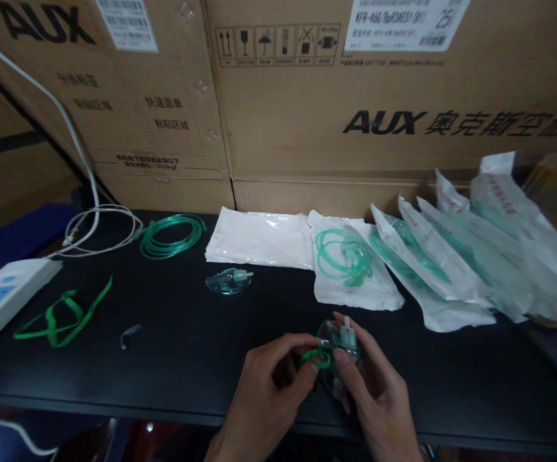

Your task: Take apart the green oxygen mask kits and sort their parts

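Note:
Near the front edge of the black table, my right hand (375, 385) grips a clear oxygen mask (329, 333) with a pale green connector (348, 333) pointing up. Thumb and fingers press on its shell. Close beside it on the left, my left hand (278, 378) pinches a looped green elastic strap (317, 358) against the mask's side. Whether the strap is fixed to the mask there I cannot tell. A second clear mask (228, 282) lies farther back on the table, apart from both hands. My fingers hide the lower part of the held mask.
Coiled green tubing (172, 237), a loose green strap (61, 324) and a small clear piece (129, 333) lie left. A white power strip (9, 295) is at the left edge. White packets (262, 237) and bagged tubing (432, 263) line the back, before cardboard boxes (288, 128).

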